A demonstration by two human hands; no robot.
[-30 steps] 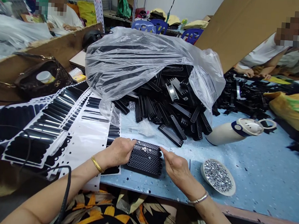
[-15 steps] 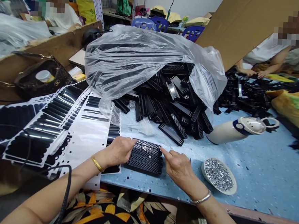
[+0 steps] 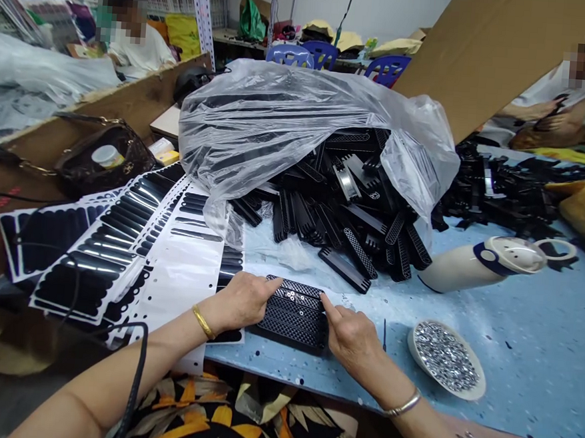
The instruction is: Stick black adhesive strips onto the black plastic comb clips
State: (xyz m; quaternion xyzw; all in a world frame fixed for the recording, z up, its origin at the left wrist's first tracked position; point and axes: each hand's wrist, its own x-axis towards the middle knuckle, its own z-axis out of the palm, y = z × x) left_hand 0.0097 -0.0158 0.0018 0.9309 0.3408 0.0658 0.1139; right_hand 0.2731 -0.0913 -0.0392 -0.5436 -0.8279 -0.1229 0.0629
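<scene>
Clear plastic bag (image 3: 279, 124) of black combs, sticker sheets (image 3: 121, 234), white dish (image 3: 468, 393) of rhinestones, brown handbag (image 3: 103, 159)

Small assembly workshop: bagged heap of black combs (image 3: 344, 202), sticker sheets (image 3: 121, 234), co-workers alongside.

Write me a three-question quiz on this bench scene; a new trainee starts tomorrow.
1. True or false: both hands touch the row of black perforated plastic strips.
2. The shallow white dish of silver studs lies nearer which hand? A) left hand B) right hand
3. What covers the big pile of black plastic comb parts?

Key: 1 true; 2 B; 3 a clear plastic bag.
</scene>
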